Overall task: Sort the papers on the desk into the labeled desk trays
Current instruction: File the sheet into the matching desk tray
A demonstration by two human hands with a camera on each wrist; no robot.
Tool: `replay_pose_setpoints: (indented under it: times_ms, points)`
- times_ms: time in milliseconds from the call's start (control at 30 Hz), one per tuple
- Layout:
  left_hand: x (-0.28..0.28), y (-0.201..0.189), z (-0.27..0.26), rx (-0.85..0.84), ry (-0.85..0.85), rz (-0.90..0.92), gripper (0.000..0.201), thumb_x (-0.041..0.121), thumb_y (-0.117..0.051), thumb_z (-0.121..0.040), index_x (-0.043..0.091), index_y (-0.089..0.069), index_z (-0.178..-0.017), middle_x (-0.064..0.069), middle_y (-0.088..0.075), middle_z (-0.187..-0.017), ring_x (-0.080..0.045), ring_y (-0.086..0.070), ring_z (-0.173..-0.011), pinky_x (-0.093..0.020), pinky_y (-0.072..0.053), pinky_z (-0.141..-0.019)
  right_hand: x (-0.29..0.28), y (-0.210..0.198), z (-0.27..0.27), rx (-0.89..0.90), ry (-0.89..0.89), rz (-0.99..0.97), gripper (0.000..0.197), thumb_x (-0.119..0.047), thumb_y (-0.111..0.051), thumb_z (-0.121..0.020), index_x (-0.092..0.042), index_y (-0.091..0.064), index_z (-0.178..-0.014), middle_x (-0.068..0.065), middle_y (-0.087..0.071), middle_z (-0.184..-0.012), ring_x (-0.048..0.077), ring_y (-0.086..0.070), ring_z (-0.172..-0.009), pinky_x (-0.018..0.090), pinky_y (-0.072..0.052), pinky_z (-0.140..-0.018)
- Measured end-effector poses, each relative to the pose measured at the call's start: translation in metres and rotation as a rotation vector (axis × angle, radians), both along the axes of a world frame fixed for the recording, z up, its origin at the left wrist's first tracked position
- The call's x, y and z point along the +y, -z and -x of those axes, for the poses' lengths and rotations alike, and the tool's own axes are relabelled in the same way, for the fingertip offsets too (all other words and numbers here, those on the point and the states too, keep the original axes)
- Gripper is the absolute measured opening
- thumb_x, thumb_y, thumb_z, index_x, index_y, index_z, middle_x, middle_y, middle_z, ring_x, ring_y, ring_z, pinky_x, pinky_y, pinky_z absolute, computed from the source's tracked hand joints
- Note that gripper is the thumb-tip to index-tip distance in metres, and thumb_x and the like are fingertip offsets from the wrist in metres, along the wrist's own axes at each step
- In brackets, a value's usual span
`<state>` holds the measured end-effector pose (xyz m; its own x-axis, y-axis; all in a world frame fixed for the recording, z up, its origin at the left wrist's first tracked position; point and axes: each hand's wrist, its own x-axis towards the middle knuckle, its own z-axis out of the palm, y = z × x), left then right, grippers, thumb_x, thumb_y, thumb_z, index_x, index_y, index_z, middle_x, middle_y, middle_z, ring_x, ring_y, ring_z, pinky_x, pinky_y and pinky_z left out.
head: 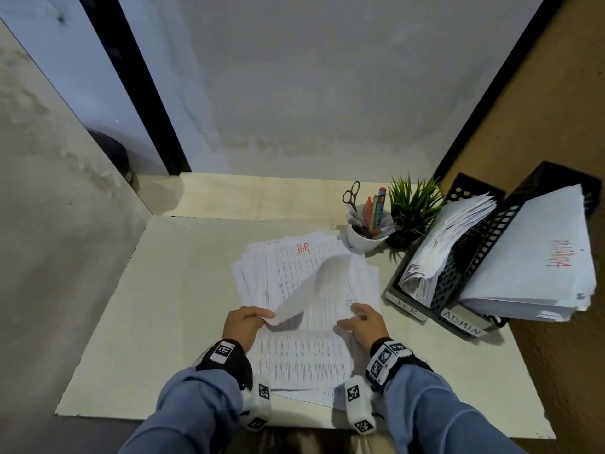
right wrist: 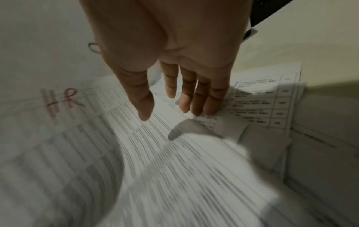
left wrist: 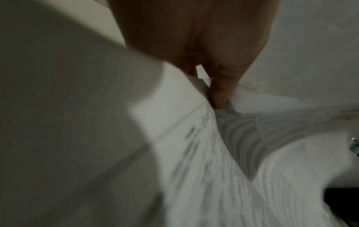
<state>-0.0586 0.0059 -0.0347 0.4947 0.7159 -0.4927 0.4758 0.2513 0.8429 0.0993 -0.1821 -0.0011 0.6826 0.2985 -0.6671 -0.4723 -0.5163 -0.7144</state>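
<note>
A loose pile of printed papers [head: 304, 352] lies in the middle of the desk. Its top sheet [head: 314, 286] is marked "HR" in red [head: 303, 248] and curls up off the pile. My left hand [head: 258, 314] pinches that sheet's lifted near corner, seen blurred in the left wrist view, left hand [left wrist: 217, 98]. My right hand [head: 355, 314] hovers over the pile's right side with straight, spread fingers [right wrist: 194, 99] touching the sheets [right wrist: 258, 98]. Two black trays stand at the right: the HR tray [head: 407, 311] and the ADMIN tray [head: 461, 324], both holding papers.
A white cup with scissors and pens [head: 365, 237] and a small green plant [head: 412, 208] stand behind the pile, left of the trays. Walls close in on the left and behind. Bare desk surface [head: 157, 306] shows left of the papers.
</note>
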Motion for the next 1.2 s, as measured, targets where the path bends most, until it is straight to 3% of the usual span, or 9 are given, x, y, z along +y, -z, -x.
replay_pose_setpoints:
  times_ms: [100, 267, 433, 533, 667, 733, 933, 1100, 1200]
  points:
    - [0.0, 0.006, -0.003, 0.019, 0.049, 0.086, 0.047, -0.026, -0.042, -0.065, 0.007, -0.074, -0.057, -0.019, -0.071, -0.083, -0.037, -0.063, -0.093, -0.041, -0.052, -0.091, -0.001, 0.002, -0.015, 0.071, 0.112, -0.131, 0.067, 0.012, -0.066, -0.073, -0.009, -0.046, -0.133, 0.002, -0.051, -0.124, 0.026, -0.056, -0.107, 0.037, -0.046, -0.095]
    - [0.004, 0.005, -0.014, 0.016, 0.043, 0.144, 0.057, -0.03, -0.028, -0.059, 0.006, -0.071, -0.048, -0.021, -0.07, -0.085, -0.035, -0.061, -0.092, -0.035, -0.047, -0.09, -0.01, -0.019, -0.026, 0.019, 0.132, -0.138, 0.023, 0.02, -0.058, -0.074, 0.0, -0.062, -0.086, 0.011, -0.06, -0.076, 0.019, -0.055, -0.063, 0.015, -0.044, -0.041]
    - [0.012, 0.011, -0.033, 0.054, -0.108, 0.147, 0.048, -0.021, -0.032, -0.072, 0.009, -0.066, -0.058, -0.013, -0.065, -0.08, -0.028, -0.058, -0.079, -0.034, -0.047, -0.079, -0.005, -0.001, -0.03, 0.031, 0.15, -0.05, 0.035, 0.024, -0.05, -0.076, -0.005, -0.054, -0.056, 0.006, -0.051, -0.067, 0.019, -0.049, -0.067, 0.019, -0.04, -0.062]
    - [0.013, 0.007, -0.042, 0.089, -0.098, 0.219, 0.032, -0.009, -0.037, -0.078, 0.01, -0.049, -0.056, -0.01, -0.048, -0.063, -0.021, -0.041, -0.06, -0.034, -0.034, -0.062, -0.011, 0.002, -0.031, 0.069, 0.182, -0.082, 0.025, 0.016, -0.061, -0.073, -0.008, -0.061, -0.066, 0.006, -0.058, -0.07, 0.016, -0.054, -0.066, 0.028, -0.045, -0.071]
    - [0.009, 0.003, -0.05, 0.092, 0.025, 0.24, 0.013, 0.02, -0.065, -0.076, 0.012, -0.055, -0.076, -0.007, -0.052, -0.082, -0.023, -0.051, -0.082, -0.033, -0.043, -0.081, -0.013, 0.009, -0.026, 0.018, 0.315, -0.247, 0.044, 0.035, -0.042, -0.07, -0.005, -0.051, -0.052, 0.008, -0.053, -0.058, 0.023, -0.05, -0.061, 0.031, -0.041, -0.065]
    - [0.003, -0.005, -0.053, 0.11, 0.073, 0.101, 0.012, 0.01, -0.058, -0.085, 0.015, -0.057, -0.096, -0.005, -0.053, -0.093, -0.023, -0.053, -0.092, -0.033, -0.046, -0.088, -0.012, 0.009, -0.021, 0.017, 0.283, -0.241, 0.042, 0.035, -0.04, -0.068, -0.002, -0.051, -0.051, 0.01, -0.054, -0.055, 0.024, -0.052, -0.057, 0.032, -0.043, -0.063]
    - [0.001, 0.001, -0.041, 0.001, 0.048, -0.041, 0.033, -0.002, -0.056, -0.073, 0.022, -0.073, -0.058, -0.006, -0.067, -0.067, -0.032, -0.061, -0.068, -0.044, -0.054, -0.069, -0.018, 0.003, -0.033, 0.017, 0.128, -0.023, 0.025, 0.012, -0.064, -0.074, -0.013, -0.065, -0.076, 0.005, -0.064, -0.079, 0.021, -0.059, -0.077, 0.027, -0.047, -0.072]
    - [0.009, 0.012, -0.026, -0.035, 0.052, -0.005, 0.046, -0.017, -0.043, -0.072, 0.013, -0.073, -0.056, -0.008, -0.07, -0.066, -0.036, -0.062, -0.079, -0.038, -0.048, -0.072, -0.014, -0.004, -0.036, -0.008, 0.273, -0.057, 0.027, 0.014, -0.051, -0.083, 0.014, -0.06, -0.108, 0.03, -0.061, -0.115, 0.039, -0.058, -0.105, 0.042, -0.045, -0.097]
    - [0.008, 0.011, -0.02, -0.03, 0.078, 0.005, 0.047, -0.023, -0.041, -0.068, 0.01, -0.073, -0.055, -0.01, -0.072, -0.069, -0.039, -0.064, -0.086, -0.039, -0.051, -0.076, -0.011, -0.006, -0.041, -0.099, 0.153, -0.024, 0.031, 0.012, -0.061, -0.076, 0.003, -0.066, -0.106, 0.017, -0.065, -0.1, 0.029, -0.061, -0.092, 0.03, -0.049, -0.073]
